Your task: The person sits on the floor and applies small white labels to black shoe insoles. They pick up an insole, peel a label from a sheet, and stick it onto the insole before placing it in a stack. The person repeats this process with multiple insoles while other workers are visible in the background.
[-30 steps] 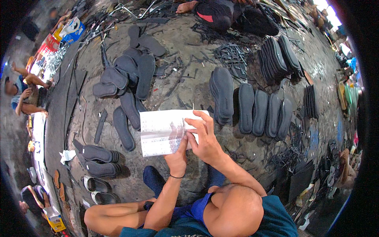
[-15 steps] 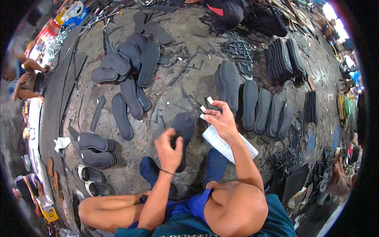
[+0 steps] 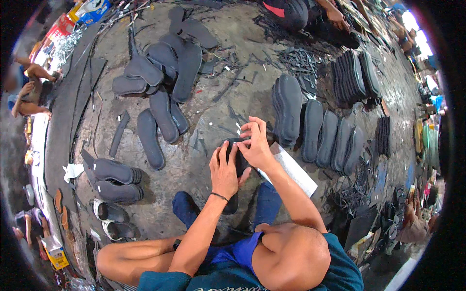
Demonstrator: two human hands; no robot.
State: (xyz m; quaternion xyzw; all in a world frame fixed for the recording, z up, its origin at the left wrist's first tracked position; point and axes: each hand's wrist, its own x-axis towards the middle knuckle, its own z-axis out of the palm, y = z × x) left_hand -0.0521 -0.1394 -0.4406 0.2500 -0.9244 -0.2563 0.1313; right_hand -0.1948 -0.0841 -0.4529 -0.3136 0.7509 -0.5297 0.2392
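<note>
A dark shoe insole (image 3: 232, 204) lies lengthwise on the ground between my feet, partly covered by my hands. Across its upper part rests my left hand (image 3: 224, 170), fingers stretched toward the far end and thumb spread to the right. My right hand (image 3: 257, 148) meets it there, with thumb and forefinger pinched at the insole's far end by the left fingertips. A tiny white piece appears to be in that pinch, mostly hidden. Further small white labels (image 3: 238, 131) show at the other right fingertips. Beneath my right wrist is a white sheet (image 3: 297, 173).
Stacked dark insoles (image 3: 286, 109) stand at the right, more stacks (image 3: 348, 77) behind. A loose insole pile (image 3: 162, 68) lies far left; labelled stacks (image 3: 116, 172) and sandals (image 3: 114, 212) sit near left. Black scraps (image 3: 298, 65) litter the ground. Another person's hand (image 3: 337, 19) appears at the top.
My right hand has come left and down from above the sheet to the insole's far end. My left hand has moved right and forward onto the insole. Another person's hand has appeared at the top.
</note>
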